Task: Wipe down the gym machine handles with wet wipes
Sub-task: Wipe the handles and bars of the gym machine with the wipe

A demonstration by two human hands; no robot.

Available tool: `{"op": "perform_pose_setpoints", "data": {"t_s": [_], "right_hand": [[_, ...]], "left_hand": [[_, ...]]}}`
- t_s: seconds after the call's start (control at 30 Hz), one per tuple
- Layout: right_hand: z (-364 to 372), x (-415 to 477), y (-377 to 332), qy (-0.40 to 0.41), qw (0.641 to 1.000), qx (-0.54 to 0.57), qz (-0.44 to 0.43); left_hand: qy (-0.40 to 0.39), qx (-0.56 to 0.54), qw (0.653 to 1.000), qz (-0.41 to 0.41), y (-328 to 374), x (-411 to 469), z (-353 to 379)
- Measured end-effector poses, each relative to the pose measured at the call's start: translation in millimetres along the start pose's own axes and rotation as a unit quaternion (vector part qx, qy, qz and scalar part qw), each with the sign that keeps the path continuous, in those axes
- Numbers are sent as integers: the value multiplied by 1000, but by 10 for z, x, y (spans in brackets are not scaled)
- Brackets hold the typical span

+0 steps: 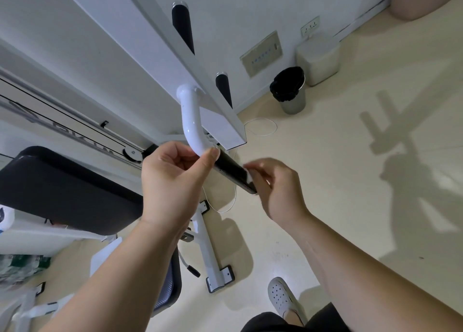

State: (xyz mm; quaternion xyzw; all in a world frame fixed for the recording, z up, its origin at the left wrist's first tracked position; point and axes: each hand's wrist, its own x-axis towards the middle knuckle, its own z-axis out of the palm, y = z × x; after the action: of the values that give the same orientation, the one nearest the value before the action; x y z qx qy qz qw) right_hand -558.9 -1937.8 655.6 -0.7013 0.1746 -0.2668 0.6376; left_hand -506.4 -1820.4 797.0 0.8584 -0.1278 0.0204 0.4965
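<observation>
A white curved tube (191, 121) comes down from the machine's white beam (175, 46) and ends in a black handle grip (231, 170). My left hand (172, 179) grips the tube at its bend, just above the black grip. My right hand (273, 184) is curled round the grip's lower end, with a bit of white wet wipe (248, 179) showing under the fingers. Two more black handle grips (183, 24) (223, 87) stick out from the beam higher up.
A black padded seat (62, 191) lies at the left. The machine's white leg and foot (210, 259) stand below my hands. By the wall are a metal bin with a black bag (290, 91) and a white box (318, 58). My grey shoe (283, 299) is on the floor.
</observation>
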Motion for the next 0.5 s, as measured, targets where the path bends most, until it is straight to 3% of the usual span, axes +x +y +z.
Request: {"op": "perform_pose_setpoints", "data": {"t_s": [0.1,0.33,0.5], "right_hand": [[-21,-81,180,-21,998,-42,43],[36,164,-582,18,993,37,-106],[-52,17,-103,-40,996,-41,74]], "left_hand": [[-3,0,1000,3,-27,19,-26],[-26,1,999,30,-51,85,-46],[-78,3,996,38,-75,178,-76]]}}
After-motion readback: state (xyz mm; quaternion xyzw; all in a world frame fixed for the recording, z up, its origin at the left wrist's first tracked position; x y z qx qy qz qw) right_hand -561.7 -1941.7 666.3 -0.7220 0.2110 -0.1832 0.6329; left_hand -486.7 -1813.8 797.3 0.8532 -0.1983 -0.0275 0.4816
